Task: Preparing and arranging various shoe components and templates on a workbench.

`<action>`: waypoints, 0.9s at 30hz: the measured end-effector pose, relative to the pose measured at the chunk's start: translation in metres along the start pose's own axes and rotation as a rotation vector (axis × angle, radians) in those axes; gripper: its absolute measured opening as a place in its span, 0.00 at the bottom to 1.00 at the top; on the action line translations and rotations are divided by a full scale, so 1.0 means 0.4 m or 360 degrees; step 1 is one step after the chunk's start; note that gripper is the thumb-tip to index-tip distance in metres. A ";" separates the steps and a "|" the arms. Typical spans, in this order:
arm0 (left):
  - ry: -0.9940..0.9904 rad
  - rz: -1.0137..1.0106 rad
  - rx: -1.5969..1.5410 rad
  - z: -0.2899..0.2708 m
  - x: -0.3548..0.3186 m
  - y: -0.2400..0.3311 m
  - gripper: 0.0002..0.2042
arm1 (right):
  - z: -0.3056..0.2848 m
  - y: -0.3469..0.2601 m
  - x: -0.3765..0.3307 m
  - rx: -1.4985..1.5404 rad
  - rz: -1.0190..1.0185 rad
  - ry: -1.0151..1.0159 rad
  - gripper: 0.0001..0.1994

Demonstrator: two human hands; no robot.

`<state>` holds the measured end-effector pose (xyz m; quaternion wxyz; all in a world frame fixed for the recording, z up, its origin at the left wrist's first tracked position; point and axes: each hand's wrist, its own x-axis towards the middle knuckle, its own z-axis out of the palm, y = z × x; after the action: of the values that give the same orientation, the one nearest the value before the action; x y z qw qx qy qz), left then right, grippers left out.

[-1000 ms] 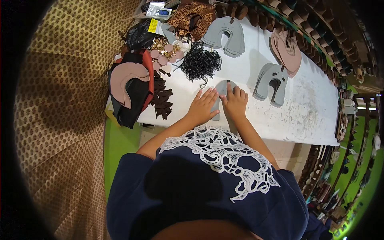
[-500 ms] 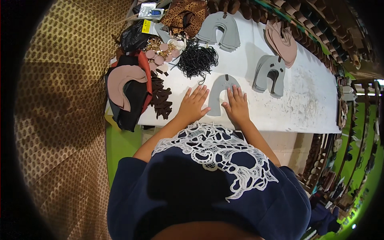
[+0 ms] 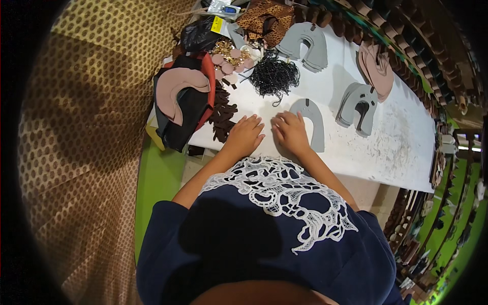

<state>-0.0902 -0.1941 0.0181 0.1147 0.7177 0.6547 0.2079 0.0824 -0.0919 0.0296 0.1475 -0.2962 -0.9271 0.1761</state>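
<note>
Just above centre frame on the white table (image 3: 386,152) lies one grey horseshoe-shaped cut piece (image 3: 314,122). It looks thin, light and floppy, best lifted by an arm's edge. The right hand (image 3: 291,133) rests flat on its left arm, fingers spread; the left hand (image 3: 245,136) lies open on bare table beside it. Two grey stacks, one pink stack and one black bead bunch (image 3: 274,77) sit higher up.

yellow label (image 3: 217,24), clear blue-white packet (image 3: 222,7), table's far-left end
</note>
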 end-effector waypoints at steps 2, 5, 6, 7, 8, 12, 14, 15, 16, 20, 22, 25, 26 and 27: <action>0.0034 0.0038 -0.0108 -0.029 0.000 0.000 0.14 | 0.029 -0.013 0.043 0.0022 -0.0078 0.0012 0.14; 0.0312 0.0036 -0.0098 -0.065 -0.006 -0.016 0.09 | 0.069 -0.033 0.107 0.0103 -0.0271 -0.0007 0.15; 0.0310 0.0035 -0.0096 -0.075 -0.010 -0.025 0.09 | 0.078 -0.042 0.125 0.0107 -0.0271 -0.0007 0.15; 0.0361 -0.0089 -0.0017 -0.098 -0.009 -0.026 0.09 | 0.086 -0.053 0.144 0.0125 -0.0296 0.0001 0.13; 0.0413 -0.0212 0.0062 -0.113 -0.009 -0.032 0.08 | 0.093 -0.062 0.161 0.0142 -0.0319 0.0009 0.11; 0.0548 -0.0503 0.0238 -0.121 -0.031 -0.085 0.08 | 0.138 -0.085 0.201 0.0156 -0.0385 0.0040 0.11; 0.0565 -0.0552 0.0229 -0.125 -0.037 -0.101 0.08 | 0.144 -0.096 0.209 0.0143 -0.0405 0.0033 0.10; 0.0553 -0.0564 0.0245 -0.126 -0.038 -0.107 0.09 | 0.146 -0.100 0.213 0.0082 -0.0407 0.0026 0.10; 0.0539 -0.0571 0.0258 -0.125 -0.037 -0.108 0.09 | 0.148 -0.103 0.215 0.0019 -0.0403 0.0020 0.10; 0.0559 -0.0530 0.0259 -0.117 -0.022 -0.104 0.10 | 0.156 -0.097 0.230 -0.0041 -0.0460 0.0165 0.09; 0.0574 -0.0478 0.0261 -0.113 -0.014 -0.093 0.11 | 0.140 -0.091 0.228 0.0062 -0.0512 0.0138 0.09; 0.0522 -0.0474 0.0238 -0.120 0.000 -0.080 0.09 | 0.104 -0.080 0.222 0.0189 -0.0543 0.0211 0.09; 0.0494 -0.0474 0.0258 -0.123 0.006 -0.077 0.08 | 0.093 -0.076 0.218 0.0259 -0.0529 0.0241 0.09; 0.0514 -0.0468 0.0239 -0.117 0.012 -0.081 0.07 | 0.083 -0.072 0.215 0.0253 -0.0520 0.0249 0.09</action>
<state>-0.1401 -0.1908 0.0463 -0.0161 0.5785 0.7757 0.2518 -0.0117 -0.0702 0.0264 0.2687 -0.1418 -0.9317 0.1990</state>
